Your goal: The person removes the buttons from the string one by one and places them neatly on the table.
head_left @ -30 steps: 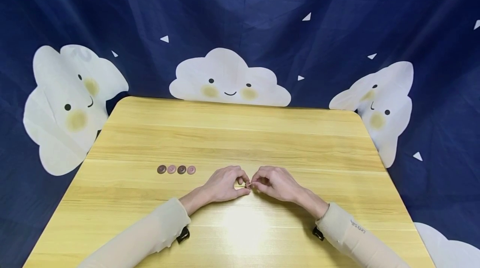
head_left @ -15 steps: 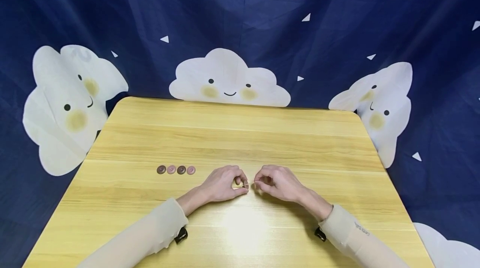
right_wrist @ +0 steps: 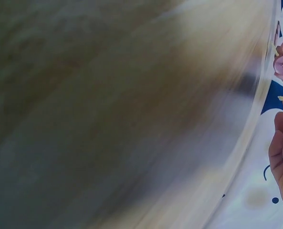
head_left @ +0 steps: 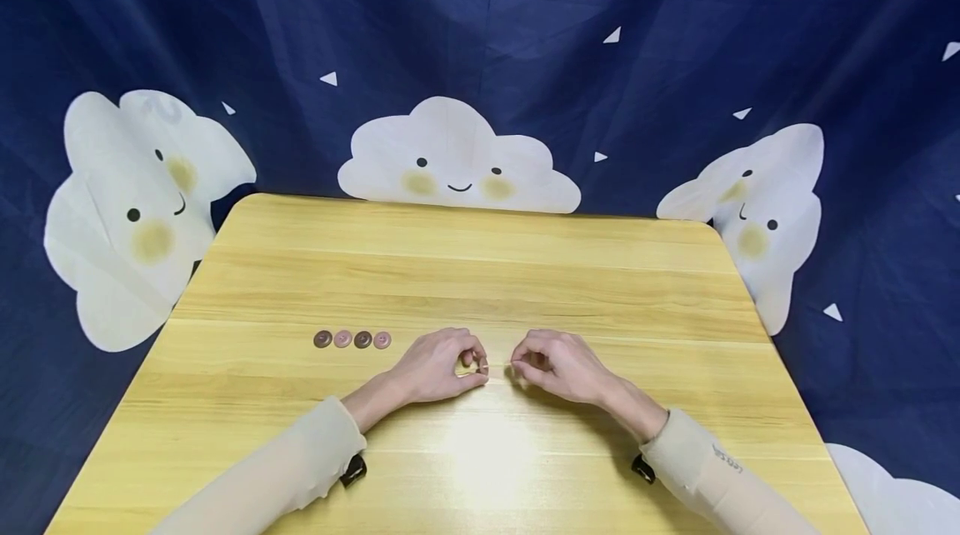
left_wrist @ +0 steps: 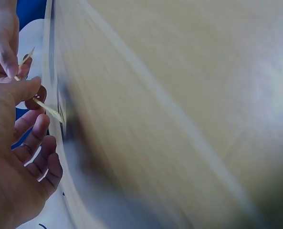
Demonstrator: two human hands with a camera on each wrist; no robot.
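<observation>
My left hand (head_left: 438, 364) pinches a small round pinkish-brown button (left_wrist: 38, 98) between thumb and forefinger, its other fingers loosely bent. A thin pale-yellow cord (left_wrist: 50, 112) passes through the button and sticks out on both sides. Facing it, my right hand (head_left: 558, 364) pinches the cord at the tips of thumb and forefinger. Between the two hands, a short stretch of cord shows faintly in the head view. At the right wrist view's edge, the button's pink face shows in the left fingers, and a cord end juts from the right fingertips.
Left of my left hand, a row of several buttons (head_left: 342, 339), dark brown and pink by turns, lies on the wooden table (head_left: 480, 268). A dark blue curtain (head_left: 420, 18) with white smiling clouds hangs behind the table's far edge.
My hands have drawn apart, the left one moving left with the button and the right one slightly right. More cord now spans the gap between them. The row of buttons has stayed put.
</observation>
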